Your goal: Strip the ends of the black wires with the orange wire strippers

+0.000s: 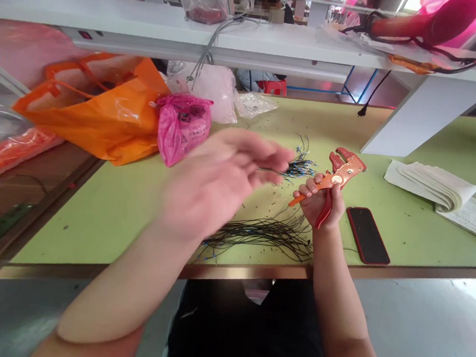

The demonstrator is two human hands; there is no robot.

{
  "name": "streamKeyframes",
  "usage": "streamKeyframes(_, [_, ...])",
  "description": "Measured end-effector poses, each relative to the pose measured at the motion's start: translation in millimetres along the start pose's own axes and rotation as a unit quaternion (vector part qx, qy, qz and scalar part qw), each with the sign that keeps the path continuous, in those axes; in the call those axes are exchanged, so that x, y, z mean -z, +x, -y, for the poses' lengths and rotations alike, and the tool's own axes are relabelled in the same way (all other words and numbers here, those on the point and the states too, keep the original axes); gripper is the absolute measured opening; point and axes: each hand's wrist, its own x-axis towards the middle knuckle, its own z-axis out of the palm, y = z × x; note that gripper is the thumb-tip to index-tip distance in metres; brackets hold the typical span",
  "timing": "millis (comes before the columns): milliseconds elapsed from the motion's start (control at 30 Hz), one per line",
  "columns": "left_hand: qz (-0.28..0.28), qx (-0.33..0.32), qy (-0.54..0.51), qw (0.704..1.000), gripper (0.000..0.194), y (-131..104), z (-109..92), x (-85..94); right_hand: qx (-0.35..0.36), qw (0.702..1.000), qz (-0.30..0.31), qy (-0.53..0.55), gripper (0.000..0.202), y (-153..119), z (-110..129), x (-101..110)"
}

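Observation:
My right hand (pixel 321 202) grips an orange and red wire stripper (pixel 345 168), its jaws pointing up and away from me. My left hand (pixel 225 177) is blurred by motion above the table; its fingers are stretched out towards a pile of dark wires with blue ends (pixel 301 167). Whether the fingertips touch those wires I cannot tell. Closer to me, a loose bundle of long black wires (pixel 258 233) lies along the table's front edge, partly behind my left forearm.
On the green table (pixel 101 216) are an orange bag (pixel 114 117), a pink plastic bag (pixel 183 132), a phone (pixel 368 235) and folded papers (pixel 433 184). A white shelf (pixel 130 22) crosses above. Its support panel (pixel 418 116) stands at the right. Beyond sits another person (pixel 273 6).

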Motion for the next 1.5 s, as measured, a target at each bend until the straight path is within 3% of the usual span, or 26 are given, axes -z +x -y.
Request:
streamKeyframes(67, [0.034,0.042,0.163,0.985,0.025,26,34,-13.1,0.001,1.0,-0.009,-0.003,0.035,1,-1,0])
streamKeyframes(100, [0.063,0.065,0.266,0.96,0.024,38,55,-18.2,0.0,1.0,-0.016,-0.008,0.034,1,-1,0])
streamKeyframes(167, [0.137,0.114,0.473,0.863,0.028,53,99,-23.1,-0.004,0.999,-0.029,-0.02,0.032,1,-2,0])
streamKeyframes(267, [0.164,0.12,0.526,0.826,0.03,58,148,-18.6,-0.013,0.999,-0.036,-0.036,0.033,2,-4,-1])
streamKeyframes(400, [0.174,0.112,0.549,0.81,0.034,54,172,-8.8,-0.019,0.998,-0.02,-0.048,0.034,2,-8,1])
streamKeyframes(600, [0.158,0.085,0.548,0.817,0.031,67,168,-4.8,-0.038,0.996,0.011,-0.074,0.037,2,-12,4])
streamKeyframes(767, [0.068,0.099,0.537,0.835,0.024,83,155,-2.3,-0.036,0.996,0.012,-0.085,0.034,2,-15,6])
streamKeyframes(867, [-0.053,0.086,0.443,0.891,0.019,88,145,2.5,-0.027,0.995,-0.005,-0.091,0.032,4,-17,7])
streamKeyframes(967, [-0.197,0.004,0.206,0.958,0.017,87,124,12.8,-0.029,0.996,-0.011,-0.086,0.032,5,-22,7])
streamKeyframes(1033, [-0.303,-0.06,0.062,0.949,0.022,80,103,21.3,-0.036,0.996,-0.009,-0.081,0.032,6,-26,7])
streamKeyframes(1100, [-0.416,-0.107,-0.039,0.902,0.022,63,82,27.5,-0.043,0.996,-0.012,-0.079,0.032,5,-31,6])
streamKeyframes(1133, [-0.441,-0.111,-0.076,0.887,0.02,52,73,28.6,-0.047,0.996,-0.013,-0.077,0.031,5,-33,5])
streamKeyframes(1233, [-0.398,-0.028,-0.146,0.905,0.027,7,60,22.0,-0.055,0.996,-0.003,-0.067,0.032,3,-41,2])
streamKeyframes(1333, [-0.351,0.058,-0.175,0.918,0.036,-37,62,6.0,-0.072,0.995,0.024,-0.059,0.032,0,-49,0])
streamKeyframes(1500, [-0.305,0.147,-0.178,0.924,0.037,-78,68,-9.8,-0.085,0.994,0.028,-0.065,0.027,-1,-63,1])
